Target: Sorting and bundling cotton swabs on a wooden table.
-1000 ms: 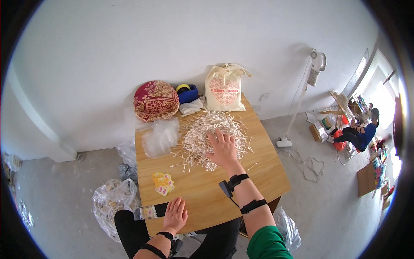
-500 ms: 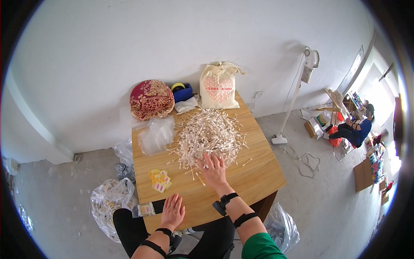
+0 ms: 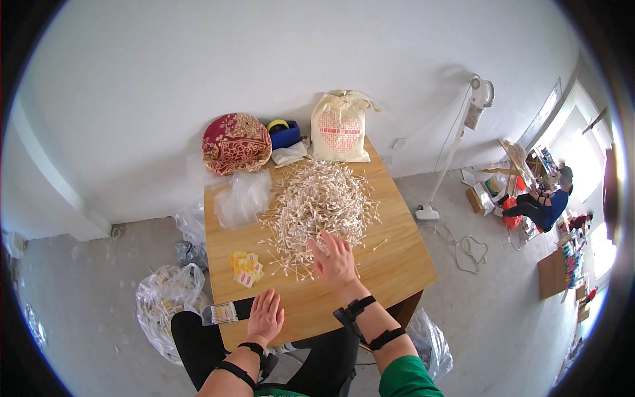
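A large heap of white cotton swabs (image 3: 322,202) lies loose in the middle of the wooden table (image 3: 403,264). At the heap's near edge is my right hand (image 3: 336,266), fingers stretched and spread over the closest swabs, with nothing gripped. My left hand (image 3: 266,319) rests flat by the table's front edge, its fingers extended. Beside it lies a small clear pack of cotton swabs (image 3: 221,313) with a dark strip next to it. Several small yellow-and-white cards (image 3: 246,268) are piled left of the heap, and clear plastic bags (image 3: 243,200) lie behind them.
Along the back stand a red patterned cushion (image 3: 237,143), a blue tape dispenser (image 3: 284,134) and a cream cloth bag (image 3: 340,129). A filled plastic sack (image 3: 170,308) sits on the floor at left. To the right are a stick vacuum (image 3: 456,139) and a seated person (image 3: 549,202).
My right hand has shifted a little to the right along the heap's near edge. Swabs there lie differently. My left hand stays on the table's front edge; the view has tilted slightly.
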